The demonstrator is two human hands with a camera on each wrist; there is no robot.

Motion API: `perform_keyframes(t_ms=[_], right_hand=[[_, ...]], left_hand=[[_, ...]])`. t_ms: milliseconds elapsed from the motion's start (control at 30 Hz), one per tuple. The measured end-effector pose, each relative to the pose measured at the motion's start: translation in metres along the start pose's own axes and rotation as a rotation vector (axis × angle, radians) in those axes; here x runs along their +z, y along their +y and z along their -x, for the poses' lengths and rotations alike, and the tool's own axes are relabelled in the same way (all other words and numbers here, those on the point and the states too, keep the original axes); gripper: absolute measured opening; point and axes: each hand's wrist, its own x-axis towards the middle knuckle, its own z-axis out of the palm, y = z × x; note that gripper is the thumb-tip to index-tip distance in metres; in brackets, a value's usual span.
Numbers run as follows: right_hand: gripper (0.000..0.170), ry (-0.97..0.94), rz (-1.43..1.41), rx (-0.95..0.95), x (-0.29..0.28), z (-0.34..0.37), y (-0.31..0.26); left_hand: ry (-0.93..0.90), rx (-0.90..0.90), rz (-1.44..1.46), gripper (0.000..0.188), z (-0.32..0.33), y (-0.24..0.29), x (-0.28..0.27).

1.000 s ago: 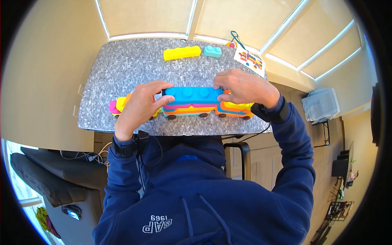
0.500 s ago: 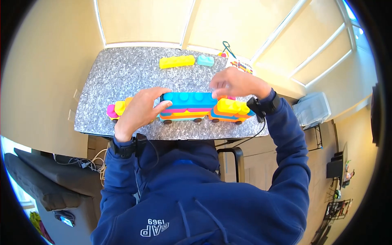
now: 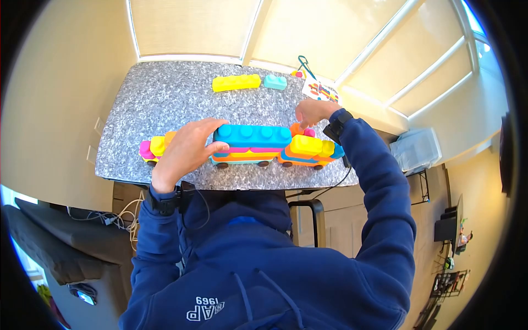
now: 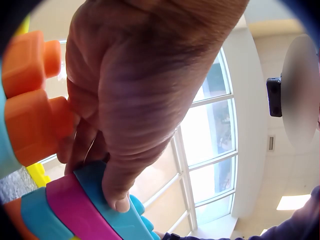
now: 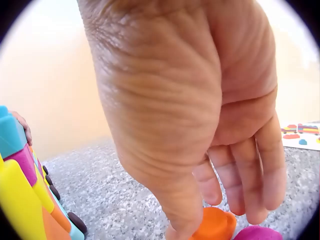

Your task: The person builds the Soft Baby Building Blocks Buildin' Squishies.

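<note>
My left hand (image 3: 187,149) grips the left end of a long blue building block (image 3: 256,134), its thumb on the near side and fingers behind. The block sits on the middle car of a toy train (image 3: 242,156), over magenta, yellow and orange layers. In the left wrist view the thumb presses the blue block (image 4: 95,186) beside the orange blocks (image 4: 32,127). Behind the right-hand car (image 3: 303,154), my right hand (image 3: 314,112) reaches down with fingers extended over a rounded orange block (image 5: 219,225). Its thumb overlaps that block, with a magenta block (image 5: 257,234) alongside.
A long yellow block (image 3: 236,83) and a short turquoise block (image 3: 275,82) lie at the back of the speckled table (image 3: 148,99). A picture card (image 3: 322,91) rests at the back right near a teal cord (image 3: 307,65). The train's left car (image 3: 157,146) shows magenta and yellow blocks.
My right hand has left the blue block's right end and moved right and down behind the right car to the orange block. My left hand keeps its grip on the blue block.
</note>
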Motion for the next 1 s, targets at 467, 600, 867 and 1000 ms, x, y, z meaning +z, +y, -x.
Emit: perform_keyframes(t_ms=[467,600,867,1000], right_hand=[[0.028,0.348,0.157,-0.199,-0.018,0.008,-0.005],[0.029,0.552,0.02,-0.315,-0.064,0.064,-0.075],[0.034,0.686,-0.077,-0.629,-0.057,0.097,-0.185],[0.036,0.645,-0.108,-0.72,-0.052,0.088,-0.211]], left_hand=[[0.013,0.028,0.002,0.045,-0.001,-0.005,0.003],[0.024,0.026,0.006,0.053,-0.001,-0.008,0.006],[0.121,0.063,-0.005,0.061,-0.001,-0.015,0.014],[0.08,-0.005,0.022,0.062,-0.003,-0.004,0.008]])
